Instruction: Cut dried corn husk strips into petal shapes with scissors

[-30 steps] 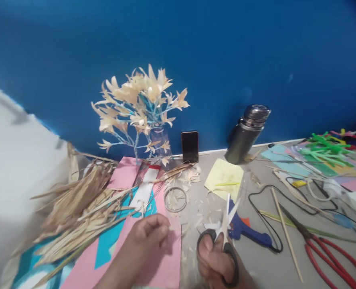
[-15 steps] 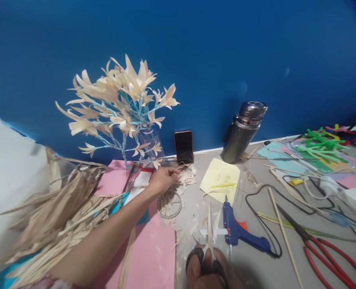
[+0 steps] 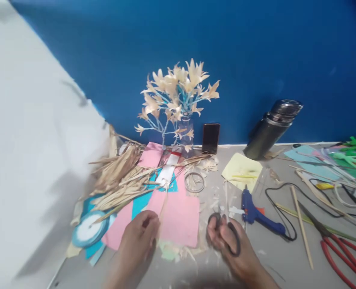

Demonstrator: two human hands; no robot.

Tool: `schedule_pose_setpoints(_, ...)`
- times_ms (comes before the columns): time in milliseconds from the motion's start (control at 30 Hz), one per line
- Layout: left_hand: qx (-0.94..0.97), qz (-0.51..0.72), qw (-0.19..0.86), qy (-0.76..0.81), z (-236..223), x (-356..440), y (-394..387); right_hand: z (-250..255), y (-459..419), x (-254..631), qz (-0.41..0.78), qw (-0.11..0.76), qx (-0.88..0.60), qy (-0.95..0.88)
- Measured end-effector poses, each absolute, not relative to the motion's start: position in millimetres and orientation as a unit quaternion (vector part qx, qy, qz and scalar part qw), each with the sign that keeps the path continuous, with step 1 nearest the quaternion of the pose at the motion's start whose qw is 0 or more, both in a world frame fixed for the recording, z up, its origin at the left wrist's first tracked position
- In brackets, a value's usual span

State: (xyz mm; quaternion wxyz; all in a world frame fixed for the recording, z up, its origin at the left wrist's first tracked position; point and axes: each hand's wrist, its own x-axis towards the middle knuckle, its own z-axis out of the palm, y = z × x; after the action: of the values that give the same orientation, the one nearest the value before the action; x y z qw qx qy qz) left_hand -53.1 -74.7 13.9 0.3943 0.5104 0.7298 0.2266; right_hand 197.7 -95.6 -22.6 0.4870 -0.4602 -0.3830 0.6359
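My right hand [image 3: 230,245] is closed around the black-handled scissors [image 3: 234,240], its fingers in the loops; the blades point away from me and are blurred. My left hand [image 3: 140,235] is curled over the pink sheets, thumb and fingers pinched at the lower part of a thin, pale dried-leaf strip [image 3: 164,204]. That strip runs up across the pink paper [image 3: 181,218] toward a white packet [image 3: 167,170]. Just right of the scissors lies a blue glue gun [image 3: 253,212]. A metal ring [image 3: 195,182] rests beyond the pink paper.
Dried husks [image 3: 120,172] and a blue ribbon spool [image 3: 90,228] lie left. Behind stand a vase of husk flowers [image 3: 185,132], a phone [image 3: 211,138] and a flask [image 3: 272,130]. Red-handled shears [image 3: 337,249], a stick [image 3: 301,226] and the glue gun's cord [image 3: 270,196] lie right.
My left hand has drawn back from the scraps beside the phone to the near pink paper and closed on the strip. The scissors stay in my right hand. The view has swung left.
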Motion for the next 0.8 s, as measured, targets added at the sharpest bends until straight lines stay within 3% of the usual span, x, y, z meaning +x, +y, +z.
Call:
schedule_pose_setpoints(100,0.566,0.212,0.319,0.730,12,-54,-86,-18,-107,185,0.641,0.396,-0.488,-0.441)
schedule_pose_setpoints(200,0.626,0.113,0.232,0.736,19,-50,-81,-17,-127,178,0.640,0.353,-0.488,-0.476)
schedule_pose_setpoints(300,0.657,0.055,0.194,0.726,18,-47,-75,-20,-148,180,0.614,0.370,-0.510,-0.475)
schedule_pose_setpoints(400,0.651,0.075,0.201,0.728,12,-49,-76,-22,-163,187,0.594,0.397,-0.536,-0.450)
schedule_pose_setpoints(533,0.584,0.224,0.358,0.694,10,-58,-85,-16,-175,191,0.552,0.481,-0.535,-0.422)
schedule_pose_setpoints(733,0.460,0.361,0.649,0.486,16,-51,-102,1,-148,191,0.552,0.433,-0.525,-0.481)
schedule_pose_setpoints(800,0.439,0.361,0.688,0.451,16,-40,-105,7,-130,189,0.566,0.476,-0.474,-0.477)
